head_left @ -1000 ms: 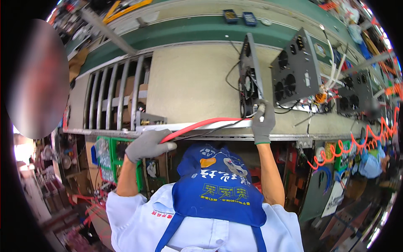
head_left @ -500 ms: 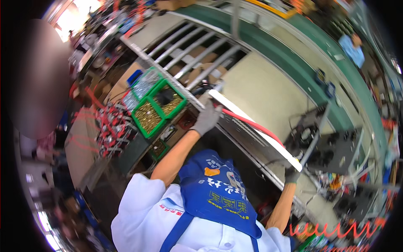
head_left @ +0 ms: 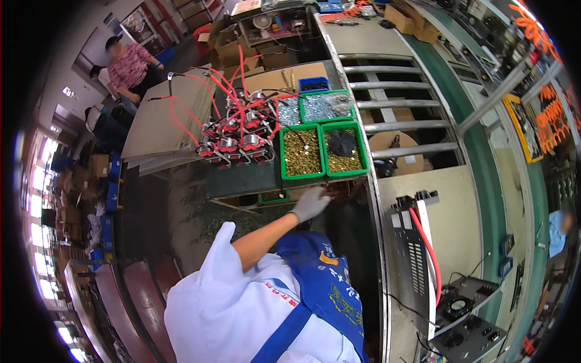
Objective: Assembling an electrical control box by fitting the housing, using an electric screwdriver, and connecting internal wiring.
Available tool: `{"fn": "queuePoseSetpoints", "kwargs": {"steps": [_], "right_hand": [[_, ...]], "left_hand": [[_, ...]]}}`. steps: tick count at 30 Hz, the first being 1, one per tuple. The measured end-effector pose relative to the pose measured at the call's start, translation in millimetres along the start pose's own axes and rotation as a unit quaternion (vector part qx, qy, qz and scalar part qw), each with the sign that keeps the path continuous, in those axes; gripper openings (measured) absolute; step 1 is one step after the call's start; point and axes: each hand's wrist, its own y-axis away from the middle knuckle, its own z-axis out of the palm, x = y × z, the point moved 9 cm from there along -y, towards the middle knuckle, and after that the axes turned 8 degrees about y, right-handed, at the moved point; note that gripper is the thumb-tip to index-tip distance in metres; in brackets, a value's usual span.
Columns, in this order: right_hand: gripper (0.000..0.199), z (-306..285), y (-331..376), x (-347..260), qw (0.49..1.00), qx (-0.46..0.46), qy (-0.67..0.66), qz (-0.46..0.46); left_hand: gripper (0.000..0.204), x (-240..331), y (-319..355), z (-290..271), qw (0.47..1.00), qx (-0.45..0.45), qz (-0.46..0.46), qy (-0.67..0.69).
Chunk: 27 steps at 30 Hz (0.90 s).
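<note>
In my head view, the left hand point(head_left: 311, 204) looks loose and empty, near the brass-filled bin point(head_left: 346, 173) at the table's point(head_left: 242, 180) near right corner. The right hand is out of sight; I can't tell its state. Catching the bin's rim could spill it.

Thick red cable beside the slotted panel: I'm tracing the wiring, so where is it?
In the head view, right of centre: the thick red cable runs along the long white strip beside the dark slotted metal panel.
</note>
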Motion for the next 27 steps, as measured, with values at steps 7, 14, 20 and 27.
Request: {"fn": "queuePoseSetpoints", "kwargs": {"steps": [7,14,20,27], "right_hand": [[0.045,95,-7,-31,0.957,-0.029,0.264,-0.118],[0.021,174,7,-118,0.720,-0.073,0.522,-0.452],[0.019,198,-32,-125,0.976,-0.081,0.204,0.007],[0.033,250,-37,-102,0.971,-0.095,0.217,-0.040]], "left_hand": [[0.060,-191,73,-331,0.864,0.419,-0.223,-0.167],[0.067,-181,0,-445,0.895,0.119,-0.057,-0.425],[0.054,-176,-23,-452,0.882,0.034,-0.114,-0.455],[0.038,-134,27,-400,0.882,0.032,-0.060,-0.466]]}}
